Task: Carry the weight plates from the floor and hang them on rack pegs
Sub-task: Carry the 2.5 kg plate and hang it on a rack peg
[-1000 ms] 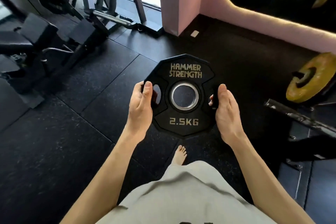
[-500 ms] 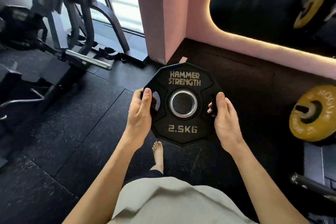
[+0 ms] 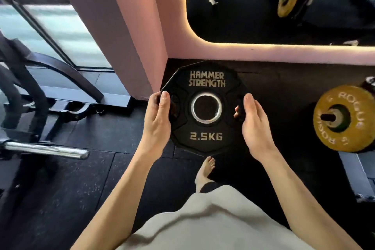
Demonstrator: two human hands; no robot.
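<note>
Black weight plate (image 3: 206, 107) held upright — left hand (image 3: 157, 122) and right hand (image 3: 253, 124) gripping opposite edges, fingers curled.

Both hands (image 3: 157, 119) (image 3: 253, 124) grip, forearms extended forward.

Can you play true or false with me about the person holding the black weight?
1. Both hands hold the black plate, left hand and right hand. True.
2. The black plate says 10KG. False: it says 2.5KG.
3. A yellow plate sits on a peg to the right. True.
4. The person wears shoes. False: the foot that shows is bare.
5. The black plate lies on the floor. False: it is held up.
</note>
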